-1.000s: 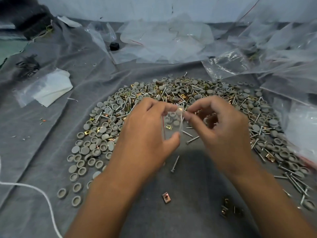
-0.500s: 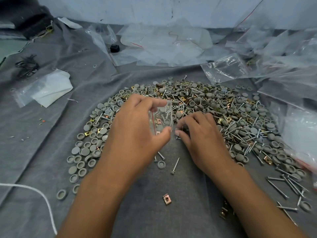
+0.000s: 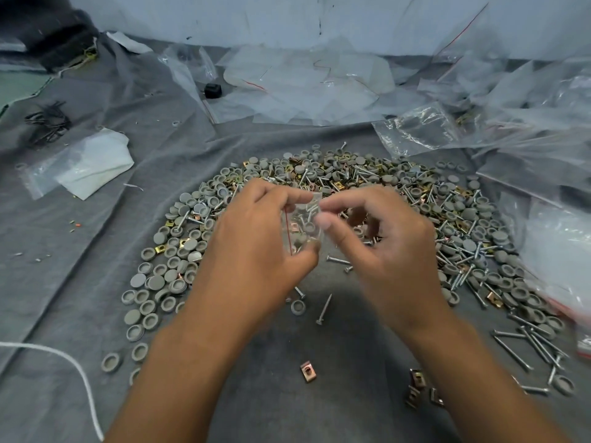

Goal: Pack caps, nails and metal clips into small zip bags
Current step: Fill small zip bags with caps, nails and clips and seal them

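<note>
Left hand (image 3: 256, 251): grip pinches small bag (image 3: 302, 223) by its edges.
Right hand (image 3: 383, 251): grip pinches bag's top edge.
Open room: bare cloth (image 3: 335, 362) below hands, ringed by pile (image 3: 351, 177).

The right hand (image 3: 380, 247), which half a second ago is down on the pile of caps, nails and clips (image 3: 425, 219), is now raised off it and back at the mouth of the small zip bag (image 3: 302, 225), fingertips pinched together there. The left hand (image 3: 256, 247) holding the bag sits slightly higher.
</note>
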Motion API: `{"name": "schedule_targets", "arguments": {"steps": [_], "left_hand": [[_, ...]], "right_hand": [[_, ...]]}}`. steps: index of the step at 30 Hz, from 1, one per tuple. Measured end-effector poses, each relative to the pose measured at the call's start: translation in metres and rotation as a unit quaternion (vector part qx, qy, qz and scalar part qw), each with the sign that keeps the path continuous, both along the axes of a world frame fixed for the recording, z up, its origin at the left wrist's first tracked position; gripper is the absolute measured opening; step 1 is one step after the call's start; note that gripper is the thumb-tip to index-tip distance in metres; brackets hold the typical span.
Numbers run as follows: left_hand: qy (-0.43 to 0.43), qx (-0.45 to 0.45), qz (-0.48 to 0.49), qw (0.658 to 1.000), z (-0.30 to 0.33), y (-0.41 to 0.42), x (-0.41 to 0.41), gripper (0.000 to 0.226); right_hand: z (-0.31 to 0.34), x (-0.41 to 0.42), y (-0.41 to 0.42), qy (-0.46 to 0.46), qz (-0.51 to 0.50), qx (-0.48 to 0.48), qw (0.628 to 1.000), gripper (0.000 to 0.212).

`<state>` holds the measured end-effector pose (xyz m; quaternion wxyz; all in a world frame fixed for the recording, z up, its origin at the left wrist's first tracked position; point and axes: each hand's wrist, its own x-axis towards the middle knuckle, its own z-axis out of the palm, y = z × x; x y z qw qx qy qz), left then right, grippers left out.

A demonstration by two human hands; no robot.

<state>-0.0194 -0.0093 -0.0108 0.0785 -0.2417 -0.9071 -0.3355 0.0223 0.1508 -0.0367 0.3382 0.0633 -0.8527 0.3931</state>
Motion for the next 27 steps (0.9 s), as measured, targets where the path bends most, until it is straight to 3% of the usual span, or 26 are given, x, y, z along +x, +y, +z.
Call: {"name": "schedule_targets", "arguments": {"steps": [2,6,13,23,27], "left_hand": [[0.001,0.007,0.006,1.000,0.001,-0.005,-0.003,0.050],[0.000,0.035,0.013,0.999,0.005,-0.013,-0.007,0.050],[0.003,0.049,0.020,0.999,0.009,-0.016,-0.004,0.050],[0.009,0.043,0.005,0.999,0.012,-0.015,0.002,0.047],[0.007,0.024,0.001,1.000,0.010,-0.016,0.002,0.048]], "right_hand": [[-0.007,-0.006,0.010,-0.042,-0.031,0.013,0.999,0.010],[-0.031,-0.013,0.023,-0.171,-0.039,0.185,0.967,0.035],[-0.042,-0.024,0.011,-0.204,-0.055,0.268,0.940,0.043],[-0.038,-0.026,0.006,-0.197,-0.070,0.238,0.948,0.016],[-0.029,-0.022,0.005,-0.188,-0.031,0.058,0.980,0.004]]}}
